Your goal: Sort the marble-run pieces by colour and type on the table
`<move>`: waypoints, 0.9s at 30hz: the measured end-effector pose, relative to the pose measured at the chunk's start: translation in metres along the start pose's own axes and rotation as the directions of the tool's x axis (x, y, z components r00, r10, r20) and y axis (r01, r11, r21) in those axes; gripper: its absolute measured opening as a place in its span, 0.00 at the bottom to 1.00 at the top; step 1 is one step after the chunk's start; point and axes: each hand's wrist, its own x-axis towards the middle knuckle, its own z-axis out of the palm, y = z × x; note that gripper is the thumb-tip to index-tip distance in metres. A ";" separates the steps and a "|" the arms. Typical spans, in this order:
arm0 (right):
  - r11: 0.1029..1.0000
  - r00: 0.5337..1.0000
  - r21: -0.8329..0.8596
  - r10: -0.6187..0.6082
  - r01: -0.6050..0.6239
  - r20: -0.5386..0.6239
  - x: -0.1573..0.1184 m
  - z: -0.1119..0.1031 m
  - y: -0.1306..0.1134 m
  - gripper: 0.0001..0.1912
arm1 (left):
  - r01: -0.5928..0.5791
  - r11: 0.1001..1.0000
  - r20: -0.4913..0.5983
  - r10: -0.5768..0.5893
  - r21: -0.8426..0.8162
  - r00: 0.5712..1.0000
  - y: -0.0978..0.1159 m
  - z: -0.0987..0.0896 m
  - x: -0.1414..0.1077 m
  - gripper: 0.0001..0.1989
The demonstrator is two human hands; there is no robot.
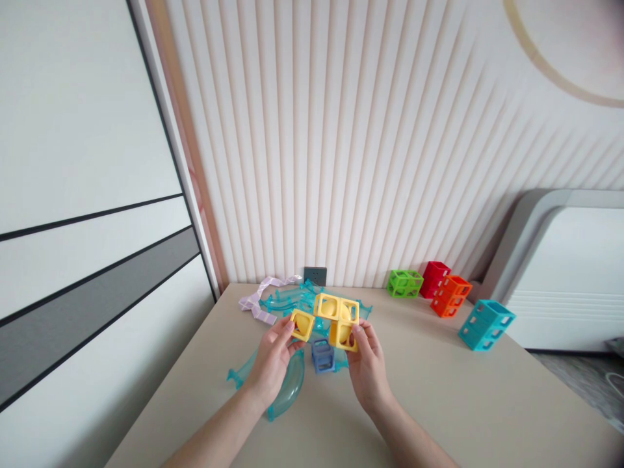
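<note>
My left hand (273, 356) pinches a single yellow cube (303, 324) with an open frame and a rounded inside. In my right hand (366, 364) is a yellow block piece (337, 308) of joined cubes, two side by side and one below the right one. Both pieces are held up over the table, close together near their facing corners; whether they touch is unclear. Below them a blue-grey cube (322, 356) stands on the table. Clear teal track pieces (291, 385) lie beneath and beside my left hand, with more teal pieces (292, 298) behind the yellow blocks.
On the beige table (419, 396), a lilac folded strip (254, 301) lies at the back left. Green (404, 283), red (433, 279), orange (451, 296) and teal (486, 324) block stacks stand at the right. Behind are a ribbed wall and a dark socket (315, 276).
</note>
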 end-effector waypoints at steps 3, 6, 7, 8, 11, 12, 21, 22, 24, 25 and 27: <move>1.000 1.000 0.017 0.002 -0.001 -0.006 0.001 -0.001 0.002 0.17 | 0.003 1.000 0.007 -0.004 0.012 1.000 0.001 0.001 -0.001 0.18; 1.000 1.000 0.026 0.002 -0.001 -0.017 0.001 -0.001 0.003 0.17 | 0.005 0.999 -0.010 -0.005 0.035 1.000 0.002 0.003 -0.003 0.19; 1.000 1.000 0.026 0.004 -0.003 -0.020 0.001 -0.001 0.003 0.17 | 0.005 0.999 -0.017 -0.004 0.045 1.000 0.001 0.003 -0.003 0.20; 1.000 1.000 0.026 0.005 -0.005 -0.023 0.001 -0.001 0.003 0.18 | 0.005 0.998 -0.025 -0.004 0.055 1.000 0.001 0.002 -0.003 0.20; 0.999 1.000 0.036 0.007 -0.006 -0.028 0.003 0.000 0.002 0.18 | -0.003 0.997 -0.048 0.007 0.072 0.999 -0.001 0.000 -0.002 0.21; 0.999 0.999 0.046 0.001 0.000 -0.033 0.004 0.000 0.001 0.18 | -0.008 0.997 -0.056 0.012 0.072 0.998 -0.001 0.000 -0.001 0.21; 0.998 0.998 0.007 -0.063 0.063 -0.005 0.010 -0.005 -0.001 0.16 | 0.044 0.989 -0.018 -0.042 0.139 0.999 0.000 0.002 -0.003 0.25; 0.998 0.998 -0.006 -0.056 0.056 0.010 0.008 -0.004 0.000 0.16 | 0.052 0.987 0.001 -0.053 0.149 0.999 0.000 0.002 -0.004 0.25; 0.999 0.999 -0.021 -0.046 0.046 0.026 0.005 -0.002 0.001 0.17 | 0.062 0.984 0.031 -0.068 0.165 0.997 -0.001 0.002 -0.005 0.25; 0.999 0.999 -0.023 -0.042 0.042 0.029 0.004 -0.002 0.001 0.17 | 0.065 0.983 0.042 -0.073 0.171 0.996 -0.001 0.002 -0.005 0.25; 0.999 0.999 -0.024 -0.035 0.036 0.033 0.002 0.000 0.002 0.18 | 0.066 0.981 0.056 -0.078 0.182 0.995 -0.002 0.002 -0.005 0.25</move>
